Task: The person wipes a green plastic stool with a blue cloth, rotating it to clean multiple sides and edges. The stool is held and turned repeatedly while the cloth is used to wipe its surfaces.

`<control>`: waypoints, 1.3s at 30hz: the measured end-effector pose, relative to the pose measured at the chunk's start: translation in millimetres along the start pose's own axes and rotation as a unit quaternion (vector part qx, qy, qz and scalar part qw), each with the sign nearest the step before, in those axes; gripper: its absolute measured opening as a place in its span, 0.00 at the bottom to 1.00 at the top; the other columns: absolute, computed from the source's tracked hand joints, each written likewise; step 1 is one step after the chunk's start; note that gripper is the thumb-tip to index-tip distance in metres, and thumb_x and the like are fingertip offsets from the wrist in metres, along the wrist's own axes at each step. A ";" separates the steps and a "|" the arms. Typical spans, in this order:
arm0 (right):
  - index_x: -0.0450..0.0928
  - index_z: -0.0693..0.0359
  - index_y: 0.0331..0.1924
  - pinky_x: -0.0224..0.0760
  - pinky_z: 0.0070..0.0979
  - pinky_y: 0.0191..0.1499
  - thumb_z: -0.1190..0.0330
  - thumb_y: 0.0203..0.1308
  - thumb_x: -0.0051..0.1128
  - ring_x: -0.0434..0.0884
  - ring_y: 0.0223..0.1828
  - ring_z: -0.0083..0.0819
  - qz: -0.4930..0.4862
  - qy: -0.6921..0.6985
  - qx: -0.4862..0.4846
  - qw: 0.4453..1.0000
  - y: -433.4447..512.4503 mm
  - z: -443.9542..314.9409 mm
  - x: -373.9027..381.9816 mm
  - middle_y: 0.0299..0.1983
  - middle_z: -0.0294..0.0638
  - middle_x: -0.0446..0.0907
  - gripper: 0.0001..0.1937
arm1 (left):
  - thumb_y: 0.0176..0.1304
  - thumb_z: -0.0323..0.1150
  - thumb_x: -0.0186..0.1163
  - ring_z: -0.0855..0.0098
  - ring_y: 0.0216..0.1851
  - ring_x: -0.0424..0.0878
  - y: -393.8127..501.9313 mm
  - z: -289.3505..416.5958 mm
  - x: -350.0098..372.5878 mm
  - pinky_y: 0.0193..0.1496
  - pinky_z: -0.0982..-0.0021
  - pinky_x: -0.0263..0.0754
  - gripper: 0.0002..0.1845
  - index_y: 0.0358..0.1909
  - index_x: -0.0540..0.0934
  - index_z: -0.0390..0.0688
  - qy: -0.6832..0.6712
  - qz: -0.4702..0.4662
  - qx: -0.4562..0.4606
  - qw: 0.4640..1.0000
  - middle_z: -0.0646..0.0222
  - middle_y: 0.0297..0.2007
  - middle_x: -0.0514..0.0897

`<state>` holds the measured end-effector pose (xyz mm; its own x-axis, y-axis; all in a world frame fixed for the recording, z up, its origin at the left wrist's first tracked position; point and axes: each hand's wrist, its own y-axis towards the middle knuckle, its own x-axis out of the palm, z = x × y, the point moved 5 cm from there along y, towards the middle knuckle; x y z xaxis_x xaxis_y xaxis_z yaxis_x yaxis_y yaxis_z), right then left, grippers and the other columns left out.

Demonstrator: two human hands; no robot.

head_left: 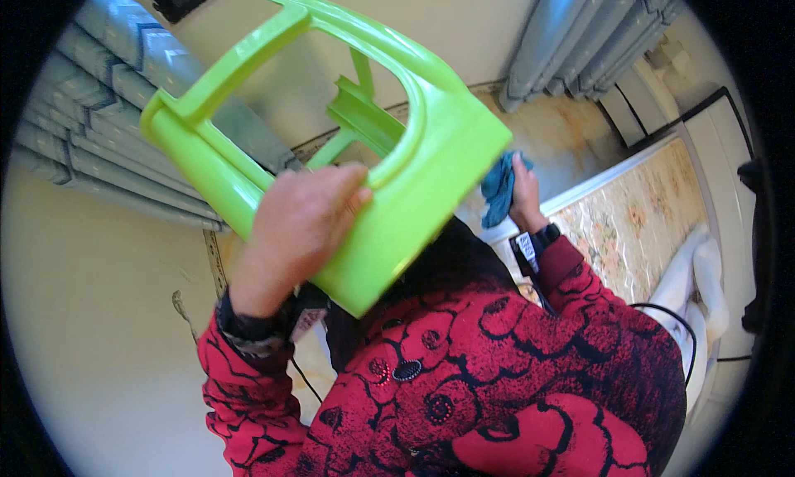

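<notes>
A bright green plastic stool [428,185] is held up at an angle before my body, its seat edge towards me and its open side and legs facing away. My left hand [310,219] grips it at the rim of the side opening, with the fingers curled around the edge. Beyond the stool's right corner, my right hand [526,188] holds a crumpled teal cloth [499,190]. The cloth hangs close to the stool's corner; whether they touch I cannot tell. Both wrists bear dark bands.
To the right stands a table with a floral cover [633,210], with a white cloth [708,278] on it. Blue-grey curtains [112,104] hang at the left, and more curtains [571,42] hang at the upper right. Dark cables run near both arms.
</notes>
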<state>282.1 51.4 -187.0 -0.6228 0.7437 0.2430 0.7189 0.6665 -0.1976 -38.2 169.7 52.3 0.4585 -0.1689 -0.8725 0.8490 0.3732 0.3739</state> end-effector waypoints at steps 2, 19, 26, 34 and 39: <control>0.76 0.61 0.40 0.76 0.28 0.24 0.51 0.70 0.45 0.80 0.23 0.30 -0.004 0.013 -0.007 1.000 -2.4 -27.3 1.5 0.26 0.39 0.79 0.20 | 0.64 0.37 0.56 0.51 0.30 0.78 5.4 -8.6 1.5 0.32 0.53 0.70 0.08 0.36 0.75 0.43 -0.014 0.000 -0.012 1.000 0.57 0.27 0.79; 0.71 0.65 0.55 0.63 0.36 0.54 0.70 0.62 0.55 0.70 0.49 0.48 0.023 -0.270 -0.612 0.743 -77.3 -110.1 96.8 0.49 0.49 0.73 0.18 | 0.66 0.38 0.56 0.50 0.35 0.80 11.3 -17.3 12.5 0.36 0.59 0.73 0.13 0.43 0.79 0.40 -0.038 -0.023 -0.073 0.996 0.51 0.31 0.81; 0.78 0.57 0.44 0.60 0.41 0.58 0.65 0.50 0.63 0.69 0.55 0.46 -0.197 -0.277 -0.628 0.700 -140.5 -90.6 139.3 0.54 0.46 0.72 0.16 | 0.66 0.38 0.56 0.50 0.36 0.80 15.4 -18.4 17.2 0.37 0.57 0.73 0.12 0.44 0.79 0.42 -0.008 -0.014 -0.088 0.996 0.51 0.33 0.81; 0.79 0.59 0.38 0.71 0.38 0.43 0.56 0.50 0.63 0.80 0.40 0.43 -0.240 -0.381 -0.679 0.580 -115.1 -150.8 155.5 0.39 0.45 0.79 0.17 | 0.64 0.34 0.55 0.49 0.33 0.79 7.6 -8.3 20.7 0.34 0.53 0.72 0.08 0.40 0.77 0.41 0.003 0.008 -0.015 1.000 0.53 0.31 0.81; 0.79 0.64 0.37 0.74 0.40 0.42 0.60 0.57 0.59 0.80 0.39 0.50 -0.188 -0.424 -0.600 0.652 -64.6 -178.6 153.4 0.37 0.52 0.80 0.14 | 0.64 0.34 0.55 0.49 0.33 0.79 10.9 -9.8 21.2 0.35 0.53 0.72 0.09 0.42 0.77 0.41 0.030 0.015 -0.001 0.999 0.53 0.31 0.81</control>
<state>195.4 113.2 32.7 -0.4050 0.6405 -0.6525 -0.1268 0.6674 0.7338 -21.8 179.1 34.8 0.4664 -0.1031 -0.8785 0.8349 0.3795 0.3987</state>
